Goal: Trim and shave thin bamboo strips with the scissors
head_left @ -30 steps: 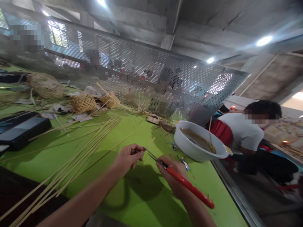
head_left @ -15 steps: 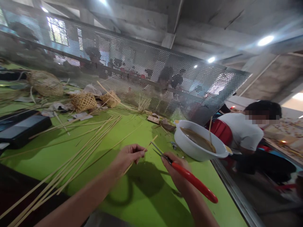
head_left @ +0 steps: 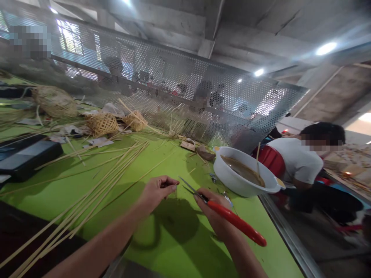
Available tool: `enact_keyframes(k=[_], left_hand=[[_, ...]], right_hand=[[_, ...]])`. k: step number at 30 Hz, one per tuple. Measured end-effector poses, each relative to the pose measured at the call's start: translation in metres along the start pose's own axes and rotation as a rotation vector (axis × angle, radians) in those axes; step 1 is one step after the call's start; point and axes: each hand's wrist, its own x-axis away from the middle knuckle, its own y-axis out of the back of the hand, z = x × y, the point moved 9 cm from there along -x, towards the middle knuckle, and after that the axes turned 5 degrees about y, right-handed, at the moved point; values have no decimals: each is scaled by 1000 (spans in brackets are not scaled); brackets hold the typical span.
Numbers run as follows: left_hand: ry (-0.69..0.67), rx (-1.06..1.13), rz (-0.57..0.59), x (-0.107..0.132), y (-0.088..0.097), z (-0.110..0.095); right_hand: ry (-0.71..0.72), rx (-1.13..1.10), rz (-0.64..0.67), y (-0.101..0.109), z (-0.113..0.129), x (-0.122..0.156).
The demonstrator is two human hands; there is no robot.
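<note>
My right hand (head_left: pixel 213 208) grips red-handled scissors (head_left: pixel 232 220), whose thin metal blades stand a little apart and point left toward my left hand. My left hand (head_left: pixel 156 191) hovers just above the green table (head_left: pixel 162 239) with its fingertips pinched together; whatever they hold is too small to make out. The blade tips end a few centimetres from those fingertips. A bundle of long bamboo strips (head_left: pixel 95 193) lies on the table to the left of my left forearm.
A white basin (head_left: pixel 245 173) of brown liquid stands at the table's right edge. Small woven baskets (head_left: pixel 102 124) and scraps lie at the back before a perforated metal screen (head_left: pixel 179 92). A black case (head_left: pixel 27 156) sits left. A person in a white shirt (head_left: pixel 301 162) crouches beyond the right edge.
Half a second ago a short bamboo strip stuck out of my left fingers; now it no longer shows. The scissors have shifted slightly left toward that hand.
</note>
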Motion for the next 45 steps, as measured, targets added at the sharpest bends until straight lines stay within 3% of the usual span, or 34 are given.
enact_keyframes(k=[3, 8, 13, 17, 22, 27, 31, 36, 41, 45], left_hand=[[-7, -3, -1, 0, -1, -1], [-17, 49, 14, -2, -2, 1], [-11, 80, 47, -4, -5, 3], [8, 136, 46, -2, -6, 2], [20, 164, 55, 1, -6, 0], [44, 262, 104, 2, -8, 5], [103, 351, 173, 3, -13, 9], [153, 440, 164, 5, -14, 8], [254, 475, 165, 8, -15, 14], [262, 510, 182, 7, -16, 17]], right_hand=[[-26, -9, -62, 4, -3, 1], [89, 7, 32, -6, 12, 1], [-18, -7, -98, 7, 2, 1], [66, -13, 0, -2, 11, 0], [-33, -7, -39, 3, 2, 2], [66, -10, 41, -6, 7, 1], [-17, 2, -47, 2, -2, 0], [43, -21, 31, -4, 4, 1], [-32, -17, -34, 3, -2, 1], [37, -40, 61, -6, 6, 0]])
